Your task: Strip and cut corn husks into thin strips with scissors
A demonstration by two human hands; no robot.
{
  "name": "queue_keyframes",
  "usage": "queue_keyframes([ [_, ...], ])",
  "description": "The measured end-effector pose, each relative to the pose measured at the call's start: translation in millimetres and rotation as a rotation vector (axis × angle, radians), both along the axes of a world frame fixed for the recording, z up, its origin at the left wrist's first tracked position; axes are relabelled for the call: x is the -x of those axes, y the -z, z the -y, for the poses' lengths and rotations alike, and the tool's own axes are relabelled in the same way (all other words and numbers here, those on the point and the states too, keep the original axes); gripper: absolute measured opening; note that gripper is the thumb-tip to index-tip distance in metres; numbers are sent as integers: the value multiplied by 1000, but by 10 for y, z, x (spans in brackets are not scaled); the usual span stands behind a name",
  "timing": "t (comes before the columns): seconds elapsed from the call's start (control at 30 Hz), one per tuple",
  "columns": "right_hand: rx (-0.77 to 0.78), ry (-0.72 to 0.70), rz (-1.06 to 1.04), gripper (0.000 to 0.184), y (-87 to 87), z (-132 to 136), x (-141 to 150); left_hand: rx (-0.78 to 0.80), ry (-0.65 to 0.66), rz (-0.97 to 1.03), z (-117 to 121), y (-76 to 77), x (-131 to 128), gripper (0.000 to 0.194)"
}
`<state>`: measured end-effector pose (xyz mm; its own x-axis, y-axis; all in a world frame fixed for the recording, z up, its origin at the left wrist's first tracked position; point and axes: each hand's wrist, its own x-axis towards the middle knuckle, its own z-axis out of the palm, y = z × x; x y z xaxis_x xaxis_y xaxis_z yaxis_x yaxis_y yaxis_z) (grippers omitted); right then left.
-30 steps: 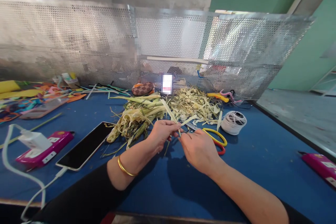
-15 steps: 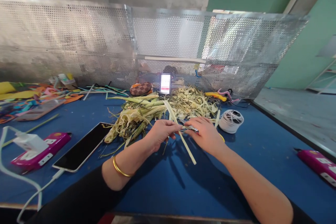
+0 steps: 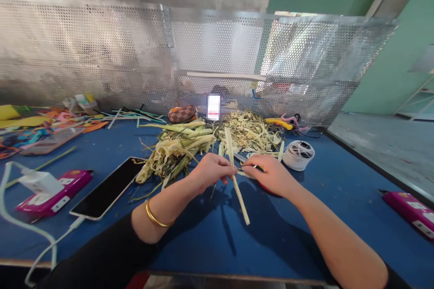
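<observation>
A long pale, flat plant strip slants across the front of my hands, its lower end hanging over the table. My left hand, with a gold bangle at the wrist, is closed in a pinch on it. Close to those fingertips, my right hand is closed too; what its fingers pinch is too small to make out. A small shiny metal bit shows at its fingers, and a red edge shows beneath the palm. Behind lie a bundle of dried husk-like leaves and a heap of shredded strips.
A roll of white cord stands right of my hands. To the left lie a charging phone and a magenta power strip; another power strip is far right. A lit screen stands before the perforated metal panel.
The pale strip has turned more upright, its lower end moving nearer me. The metal tool seen at my right fingers is now mostly hidden, and that hand's fingers have closed in.
</observation>
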<state>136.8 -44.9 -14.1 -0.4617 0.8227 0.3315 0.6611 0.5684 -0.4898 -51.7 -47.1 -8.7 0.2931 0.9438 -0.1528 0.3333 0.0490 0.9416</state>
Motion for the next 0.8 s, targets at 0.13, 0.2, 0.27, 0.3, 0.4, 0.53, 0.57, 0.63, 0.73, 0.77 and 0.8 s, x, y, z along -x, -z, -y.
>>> queue_keyframes([
  [0.13,216,57,-294,20,44,0,49,-6,136,-88,35,62,-31,28],
  [0.2,289,56,-363,20,93,9,97,-7,194,-101,53,97,-57,28],
  [0.27,281,91,-391,25,145,23,146,-12,227,-81,69,117,-80,24],
  [0.3,252,120,-400,26,167,30,168,-18,233,-66,76,121,-88,22],
  [0.4,142,194,-408,26,211,49,221,-36,234,-32,95,115,-104,18],
  [0.53,19,220,-394,27,198,54,221,-31,165,-31,104,88,-117,18],
  [0.57,-30,223,-393,26,181,55,203,-21,117,-20,100,81,-119,19],
  [0.63,-154,245,-381,24,138,63,155,7,-14,50,78,69,-117,21],
  [0.73,-223,261,-244,29,84,86,97,86,-203,243,28,59,-105,23],
  [0.77,-188,241,-148,31,79,93,90,115,-239,296,12,61,-101,21],
  [0.8,-136,207,-43,32,82,97,91,139,-264,331,-2,66,-98,19],
])
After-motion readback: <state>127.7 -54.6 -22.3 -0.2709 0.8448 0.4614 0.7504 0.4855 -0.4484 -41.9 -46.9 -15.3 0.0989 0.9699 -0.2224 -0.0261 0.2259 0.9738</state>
